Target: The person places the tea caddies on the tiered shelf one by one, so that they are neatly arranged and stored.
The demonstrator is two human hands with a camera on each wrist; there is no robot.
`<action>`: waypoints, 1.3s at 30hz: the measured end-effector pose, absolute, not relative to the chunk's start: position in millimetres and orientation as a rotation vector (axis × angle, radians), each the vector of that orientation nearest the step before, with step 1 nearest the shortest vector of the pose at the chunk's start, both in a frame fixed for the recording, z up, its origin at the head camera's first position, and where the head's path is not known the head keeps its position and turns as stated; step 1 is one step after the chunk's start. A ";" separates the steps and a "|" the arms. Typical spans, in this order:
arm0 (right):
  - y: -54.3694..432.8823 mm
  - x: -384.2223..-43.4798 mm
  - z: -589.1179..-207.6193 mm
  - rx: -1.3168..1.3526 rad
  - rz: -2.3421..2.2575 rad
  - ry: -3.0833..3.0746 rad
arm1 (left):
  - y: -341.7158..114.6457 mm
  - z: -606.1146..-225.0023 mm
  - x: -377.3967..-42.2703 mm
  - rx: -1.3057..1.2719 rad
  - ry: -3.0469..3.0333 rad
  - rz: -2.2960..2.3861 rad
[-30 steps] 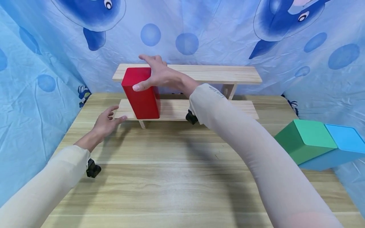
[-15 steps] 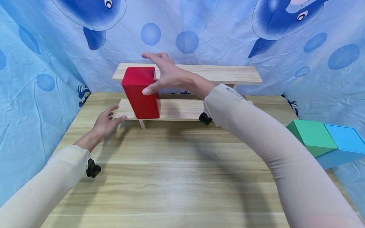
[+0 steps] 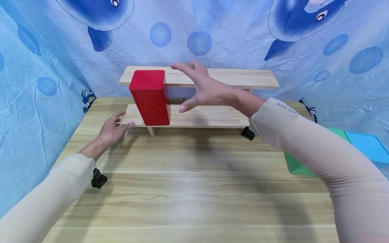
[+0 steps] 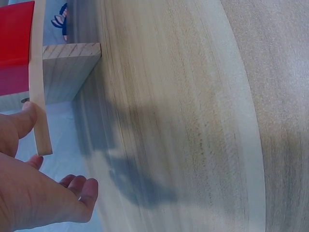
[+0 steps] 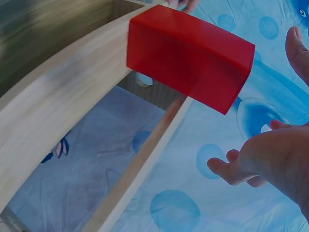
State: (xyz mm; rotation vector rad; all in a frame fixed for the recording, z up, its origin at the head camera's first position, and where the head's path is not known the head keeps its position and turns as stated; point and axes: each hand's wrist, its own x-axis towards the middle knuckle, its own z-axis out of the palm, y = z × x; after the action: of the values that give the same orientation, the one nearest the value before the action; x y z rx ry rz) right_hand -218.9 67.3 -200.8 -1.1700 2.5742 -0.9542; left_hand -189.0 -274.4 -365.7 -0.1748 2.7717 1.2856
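A tall red box (image 3: 152, 104) stands upright on the lower board of a two-tier wooden shelf (image 3: 209, 116), near its left end; its top rises past the upper board. My right hand (image 3: 206, 86) hovers to the right of the box, fingers spread and apart from it, holding nothing. In the right wrist view a gap shows between the red box (image 5: 188, 58) and that hand (image 5: 275, 154). My left hand (image 3: 111, 130) is at the left end of the lower board, fingers loosely bent and thumb near the board's edge. The left wrist view shows its thumb (image 4: 24, 121) at the board's end, perhaps touching.
At the right side of the wooden table (image 3: 182, 199) are a green box (image 3: 299, 165) and a blue box (image 3: 367, 146), both partly hidden by my right sleeve (image 3: 307, 145). A blue curtain (image 3: 231, 37) with whale prints hangs behind the shelf and along both sides.
My right hand has moved right, away from the red box, leaving a gap between them. The right sleeve now covers more of the green box. The left hand and the red box have stayed put.
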 end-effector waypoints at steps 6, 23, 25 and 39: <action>82.6 -212.5 -203.4 -1.191 -0.908 2.565 | -274.1 -365.1 -189.3 -0.182 2.754 1.294; 124.8 -190.0 -204.4 -1.185 -0.845 2.596 | -271.4 -364.6 -189.9 -0.165 2.752 1.317; 131.4 -188.5 -205.3 -1.177 -0.857 2.599 | -271.1 -364.6 -190.1 -0.167 2.751 1.315; 170.2 -180.4 -217.3 -1.050 -0.848 2.619 | -270.5 -361.9 -191.5 -0.185 2.749 1.297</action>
State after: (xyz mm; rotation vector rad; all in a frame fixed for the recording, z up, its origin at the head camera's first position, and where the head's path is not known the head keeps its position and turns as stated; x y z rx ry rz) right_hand -180.4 170.2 -217.3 -1.0502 2.6194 -0.8480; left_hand -191.5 -270.5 -361.9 -0.1851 2.7485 1.2975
